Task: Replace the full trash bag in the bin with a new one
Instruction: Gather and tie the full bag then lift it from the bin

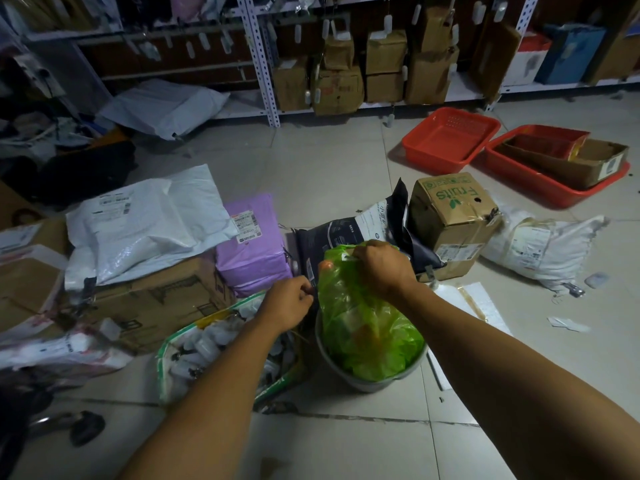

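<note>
Right hand [382, 268] gripped the green bag [363, 327] in the bin [332, 367]; left hand [289, 303] was curled, grip unclear. Parcels [149, 220] and a box [453, 216] crowded the tiled floor [311, 161] before shelves [263, 64].

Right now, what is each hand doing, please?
Left hand: fingers curled; what it pinches cannot be told.
Right hand: grips the green trash bag top.

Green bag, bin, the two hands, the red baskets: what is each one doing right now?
green trash bag: full, top bunched, partly in the bin
grey bin: upright on the floor
right hand: grips the bag's top
left hand: fingers curled beside the bag; can't tell what it holds
left red basket: nothing inside
right red basket: holds cardboard
Fruits box: closed, tilted
</note>
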A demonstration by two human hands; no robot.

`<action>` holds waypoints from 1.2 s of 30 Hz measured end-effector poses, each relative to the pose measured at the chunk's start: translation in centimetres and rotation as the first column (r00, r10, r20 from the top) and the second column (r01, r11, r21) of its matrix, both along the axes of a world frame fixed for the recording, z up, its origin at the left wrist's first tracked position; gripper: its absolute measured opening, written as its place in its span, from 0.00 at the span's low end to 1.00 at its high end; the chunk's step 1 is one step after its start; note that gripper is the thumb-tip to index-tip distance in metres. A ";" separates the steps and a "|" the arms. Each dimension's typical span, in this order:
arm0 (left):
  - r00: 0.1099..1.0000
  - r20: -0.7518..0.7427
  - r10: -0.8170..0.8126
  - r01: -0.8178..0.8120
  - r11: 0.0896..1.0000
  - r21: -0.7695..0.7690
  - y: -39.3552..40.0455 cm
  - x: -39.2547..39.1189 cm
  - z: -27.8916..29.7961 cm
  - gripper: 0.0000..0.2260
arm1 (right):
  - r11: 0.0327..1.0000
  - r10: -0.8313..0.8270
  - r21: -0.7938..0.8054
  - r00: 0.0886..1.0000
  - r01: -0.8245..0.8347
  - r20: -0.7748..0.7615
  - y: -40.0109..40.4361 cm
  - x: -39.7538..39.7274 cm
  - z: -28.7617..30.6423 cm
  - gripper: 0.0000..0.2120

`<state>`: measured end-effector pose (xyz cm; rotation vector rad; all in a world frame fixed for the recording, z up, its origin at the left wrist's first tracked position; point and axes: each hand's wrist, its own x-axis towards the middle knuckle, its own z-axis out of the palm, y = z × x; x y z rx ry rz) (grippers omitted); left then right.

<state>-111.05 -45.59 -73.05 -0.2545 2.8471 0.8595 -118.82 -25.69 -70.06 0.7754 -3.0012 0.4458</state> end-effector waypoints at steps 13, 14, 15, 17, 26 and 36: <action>0.962 0.259 0.082 -0.191 0.881 0.432 1.8 2.5 -3.3 0.23 | 0.980 -0.059 -0.192 0.997 0.050 -0.044 0.3 1.0 -0.7 0.10; 0.960 0.268 0.078 -0.197 0.869 0.454 1.8 2.7 -3.3 0.23 | 0.980 -0.052 -0.195 0.997 0.041 -0.051 0.4 1.0 -0.5 0.10; 0.959 0.273 0.079 -0.204 0.861 0.467 1.9 2.8 -3.1 0.22 | 0.980 -0.045 -0.198 0.998 0.033 -0.054 0.4 1.0 -0.2 0.10; 0.953 0.289 0.090 -0.227 0.843 0.487 2.0 3.0 -3.1 0.21 | 0.979 -0.030 -0.201 0.998 0.019 -0.052 0.3 1.2 0.4 0.09; 0.915 0.355 0.190 -0.357 0.792 0.496 2.1 3.5 -3.3 0.19 | 0.978 0.026 -0.205 0.994 -0.047 -0.106 -0.2 2.1 3.1 0.08; 0.908 0.360 0.215 -0.374 0.803 0.464 2.2 3.6 -2.8 0.22 | 0.974 0.001 -0.225 0.991 -0.031 -0.134 0.2 2.5 5.6 0.10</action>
